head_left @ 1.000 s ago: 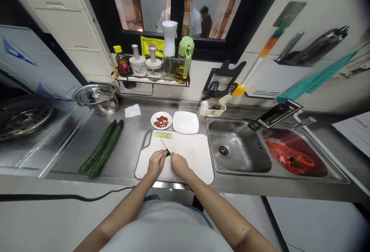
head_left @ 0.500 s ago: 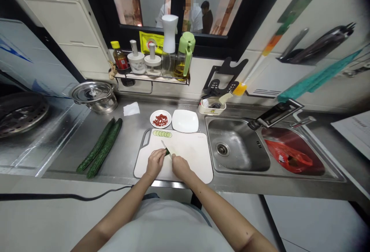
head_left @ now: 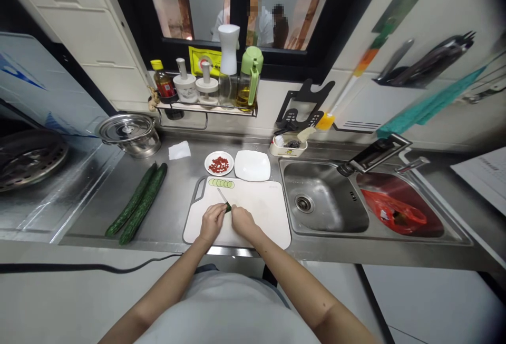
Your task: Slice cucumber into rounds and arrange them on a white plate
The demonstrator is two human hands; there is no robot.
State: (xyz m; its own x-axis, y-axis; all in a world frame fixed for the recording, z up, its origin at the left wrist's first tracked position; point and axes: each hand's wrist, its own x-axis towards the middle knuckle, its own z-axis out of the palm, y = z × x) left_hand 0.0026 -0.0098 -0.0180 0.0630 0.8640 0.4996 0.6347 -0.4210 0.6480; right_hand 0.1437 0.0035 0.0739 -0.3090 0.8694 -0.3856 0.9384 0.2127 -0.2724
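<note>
My left hand (head_left: 213, 220) is closed around a short piece of cucumber (head_left: 228, 207), most of it hidden by the fingers. Gripped in my right hand (head_left: 243, 223) is a knife (head_left: 222, 194), its blade pointing up and left beside the cucumber's end. Both hands are over a white cutting board (head_left: 261, 209) with a grey handle. A row of thin cucumber slices (head_left: 221, 183) lies along the board's top left edge. Behind the board stand a small plate of chopped red pieces (head_left: 220, 164) and a white square plate (head_left: 252, 165).
Two whole cucumbers (head_left: 138, 202) lie to the left, near a lidded steel pot (head_left: 130, 134) and a white paper (head_left: 179, 150). On the right is a steel sink (head_left: 328, 202) with a red plastic bag (head_left: 395, 215) in its second basin. A condiment rack (head_left: 205, 107) hangs behind.
My right hand and the knife have shifted slightly left, towards the cucumber piece. My left hand keeps its place. The camera view has moved a little.
</note>
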